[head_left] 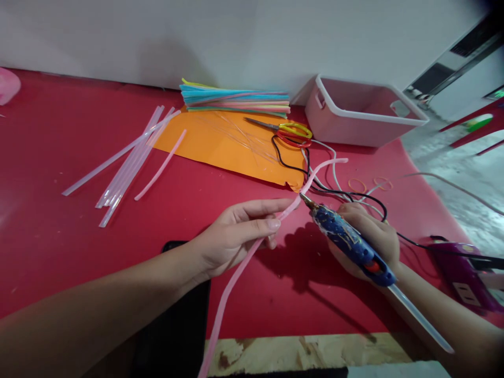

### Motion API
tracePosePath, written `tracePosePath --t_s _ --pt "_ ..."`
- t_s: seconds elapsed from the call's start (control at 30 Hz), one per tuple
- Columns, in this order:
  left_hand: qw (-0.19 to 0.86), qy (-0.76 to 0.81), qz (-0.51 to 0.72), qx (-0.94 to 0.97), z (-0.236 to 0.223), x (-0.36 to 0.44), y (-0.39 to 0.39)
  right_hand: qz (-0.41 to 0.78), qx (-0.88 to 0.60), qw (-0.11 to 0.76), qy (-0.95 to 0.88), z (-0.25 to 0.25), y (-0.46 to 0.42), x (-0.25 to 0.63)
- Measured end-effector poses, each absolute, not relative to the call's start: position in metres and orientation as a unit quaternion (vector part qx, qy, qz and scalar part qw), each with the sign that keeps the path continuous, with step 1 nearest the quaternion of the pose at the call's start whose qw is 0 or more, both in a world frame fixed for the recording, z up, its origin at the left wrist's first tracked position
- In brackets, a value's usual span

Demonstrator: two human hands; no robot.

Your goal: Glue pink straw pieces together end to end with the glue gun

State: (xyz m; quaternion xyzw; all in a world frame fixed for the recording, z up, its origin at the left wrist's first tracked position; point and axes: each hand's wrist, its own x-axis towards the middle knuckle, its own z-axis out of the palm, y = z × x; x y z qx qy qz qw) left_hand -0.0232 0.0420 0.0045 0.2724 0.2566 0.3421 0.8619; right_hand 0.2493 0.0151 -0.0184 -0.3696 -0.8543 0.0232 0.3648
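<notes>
My left hand [248, 231] pinches a long pink pipe cleaner [232, 286] between thumb and fingers, above the red table. One end of the strip runs down to the bottom edge, the other bends off to the upper right. My right hand [364, 236] is wrapped round a blue hot glue gun [346, 239]. Its metal nozzle touches or nearly touches the pink strip just beyond my left fingertips. A clear glue stick [421, 317] pokes out of the gun's back end. A shorter pink pipe cleaner [161, 165] lies on the table to the left.
Several glue sticks [128, 168] lie at left. An orange sheet [220, 147] carries scissors [279, 127] beside a pipe cleaner bundle [236, 100]. A pale bin [354, 123] stands back right. Cords [331, 191] lead toward a purple power strip [460, 278]; rubber bands [356, 185] lie nearby.
</notes>
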Motion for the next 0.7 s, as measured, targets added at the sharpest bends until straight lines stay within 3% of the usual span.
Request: tracePosePath --t_s 0.37,0.7 --pt "0.83 0.306 0.357 0.299 -0.003 -0.023 0.042 0.011 -0.402 0.411 -0.818 -0.014 0.01 0.243" --pt "0.796 0.335 0.366 0.347 -0.005 -0.021 0.041 0.037 -0.329 0.36 -0.872 -0.015 0.015 0.242"
